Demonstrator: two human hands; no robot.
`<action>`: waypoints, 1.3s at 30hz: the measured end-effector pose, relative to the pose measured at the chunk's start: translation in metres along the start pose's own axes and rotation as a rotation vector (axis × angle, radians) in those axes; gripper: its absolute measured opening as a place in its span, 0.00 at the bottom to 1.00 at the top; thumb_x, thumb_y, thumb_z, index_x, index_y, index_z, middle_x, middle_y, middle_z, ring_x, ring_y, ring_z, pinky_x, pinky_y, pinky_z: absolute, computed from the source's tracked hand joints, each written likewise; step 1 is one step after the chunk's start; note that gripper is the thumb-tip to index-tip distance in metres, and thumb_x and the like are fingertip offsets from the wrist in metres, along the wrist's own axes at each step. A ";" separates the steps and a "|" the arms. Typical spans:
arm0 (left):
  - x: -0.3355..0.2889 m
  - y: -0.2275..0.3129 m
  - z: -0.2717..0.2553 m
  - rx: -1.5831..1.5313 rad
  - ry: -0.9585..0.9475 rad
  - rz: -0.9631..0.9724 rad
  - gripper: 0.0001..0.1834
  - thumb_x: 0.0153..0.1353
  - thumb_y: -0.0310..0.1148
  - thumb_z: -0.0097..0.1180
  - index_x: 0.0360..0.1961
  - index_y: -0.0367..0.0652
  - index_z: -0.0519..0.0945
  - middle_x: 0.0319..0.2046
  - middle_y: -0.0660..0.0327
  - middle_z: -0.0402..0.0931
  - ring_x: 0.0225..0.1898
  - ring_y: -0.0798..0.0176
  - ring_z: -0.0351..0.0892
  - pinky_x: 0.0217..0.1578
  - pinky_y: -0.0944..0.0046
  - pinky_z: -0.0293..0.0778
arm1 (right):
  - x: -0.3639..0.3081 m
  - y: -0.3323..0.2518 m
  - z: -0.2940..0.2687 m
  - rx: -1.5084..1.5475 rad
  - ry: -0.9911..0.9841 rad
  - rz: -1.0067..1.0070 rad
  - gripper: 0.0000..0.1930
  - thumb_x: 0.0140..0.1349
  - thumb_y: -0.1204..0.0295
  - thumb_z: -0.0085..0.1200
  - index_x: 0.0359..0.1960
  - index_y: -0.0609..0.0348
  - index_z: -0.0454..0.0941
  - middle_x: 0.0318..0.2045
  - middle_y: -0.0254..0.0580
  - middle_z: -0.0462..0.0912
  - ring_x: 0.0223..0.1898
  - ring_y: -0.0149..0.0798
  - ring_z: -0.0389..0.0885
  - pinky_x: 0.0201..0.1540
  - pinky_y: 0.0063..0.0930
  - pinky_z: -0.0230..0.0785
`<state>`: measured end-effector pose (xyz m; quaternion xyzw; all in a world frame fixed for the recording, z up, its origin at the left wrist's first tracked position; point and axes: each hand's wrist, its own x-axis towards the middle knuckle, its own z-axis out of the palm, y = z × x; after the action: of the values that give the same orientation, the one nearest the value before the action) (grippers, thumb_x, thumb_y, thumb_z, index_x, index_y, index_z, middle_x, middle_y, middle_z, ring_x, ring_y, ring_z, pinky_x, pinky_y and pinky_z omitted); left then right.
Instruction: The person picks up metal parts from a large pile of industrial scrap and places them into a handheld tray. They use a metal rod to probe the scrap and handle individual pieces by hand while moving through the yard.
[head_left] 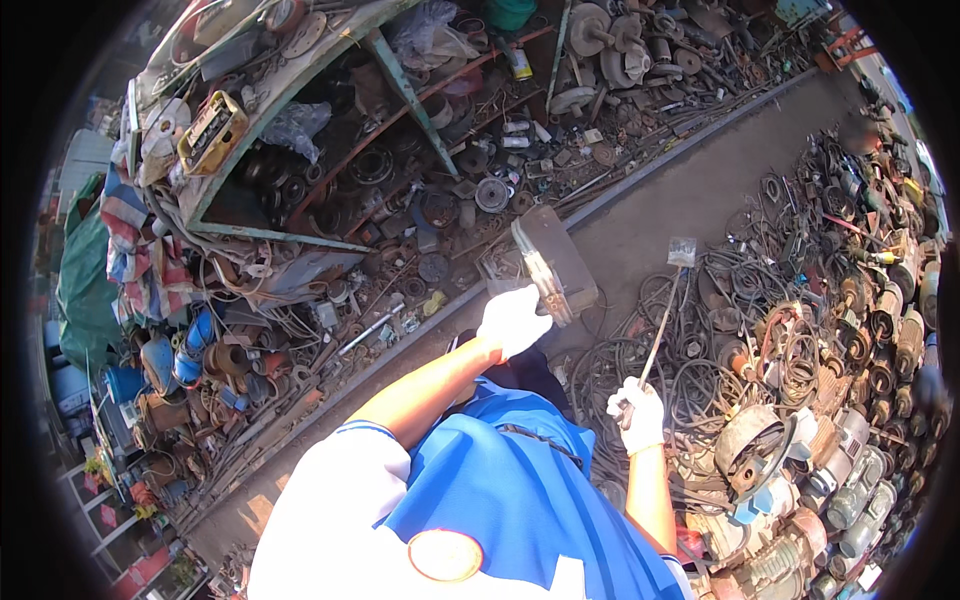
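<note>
My left hand, in a white glove, closes on the near edge of a grey-brown boxy thing with a pale strip along one side. Its exact kind does not show, and the glove hides the gripped part. To the right, my right hand, also gloved in white, is wrapped round the lower end of a thin stick. That stick slants up and away to a small flat silvery square at its far end. Tangled cables lie beneath and beside the stick.
A narrow concrete path runs diagonally between two scrap heaps. On the left stands a green metal rack crowded with wheels and parts. Piled motors and round metal parts fill the right side. A low kerb edges the path.
</note>
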<state>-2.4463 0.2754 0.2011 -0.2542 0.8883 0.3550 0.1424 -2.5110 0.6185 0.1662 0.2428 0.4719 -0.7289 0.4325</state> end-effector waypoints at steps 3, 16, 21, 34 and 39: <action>0.034 0.043 0.010 -0.063 -0.130 0.076 0.27 0.63 0.50 0.56 0.50 0.35 0.81 0.49 0.43 0.84 0.53 0.40 0.83 0.54 0.47 0.78 | 0.036 -0.066 0.068 -0.111 0.041 -0.166 0.06 0.68 0.76 0.62 0.40 0.59 0.77 0.32 0.37 0.79 0.30 0.34 0.77 0.34 0.26 0.73; 0.189 0.199 -0.009 -0.175 -0.233 0.484 0.15 0.61 0.38 0.58 0.42 0.38 0.86 0.40 0.46 0.88 0.43 0.41 0.89 0.44 0.47 0.83 | 0.122 -0.246 0.148 -0.619 0.232 -0.563 0.11 0.69 0.76 0.63 0.49 0.62 0.76 0.29 0.34 0.80 0.23 0.25 0.75 0.27 0.19 0.66; 0.235 0.232 -0.008 -0.087 -0.254 0.543 0.15 0.63 0.37 0.56 0.45 0.40 0.87 0.44 0.49 0.88 0.48 0.46 0.89 0.47 0.49 0.82 | 0.155 -0.292 0.130 -0.666 0.364 -0.612 0.10 0.69 0.77 0.61 0.49 0.61 0.75 0.32 0.35 0.83 0.24 0.27 0.76 0.26 0.21 0.69; 0.213 0.012 0.027 -0.016 -0.364 -0.374 0.28 0.64 0.53 0.58 0.56 0.43 0.84 0.57 0.46 0.82 0.60 0.40 0.81 0.59 0.46 0.76 | 0.285 -0.379 -0.007 -0.669 0.377 -0.408 0.06 0.67 0.83 0.58 0.44 0.64 0.78 0.30 0.39 0.84 0.25 0.33 0.81 0.31 0.27 0.77; 0.126 -0.066 0.095 -0.527 0.333 -0.954 0.30 0.65 0.47 0.65 0.58 0.33 0.83 0.49 0.46 0.87 0.50 0.50 0.87 0.53 0.57 0.79 | 0.324 -0.412 -0.032 -0.674 0.297 -0.359 0.07 0.68 0.85 0.56 0.45 0.64 0.77 0.30 0.40 0.84 0.26 0.33 0.82 0.32 0.27 0.78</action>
<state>-2.5081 0.2571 0.0428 -0.7069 0.5669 0.4161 0.0767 -3.0318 0.5914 0.1025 0.1037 0.7764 -0.5546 0.2809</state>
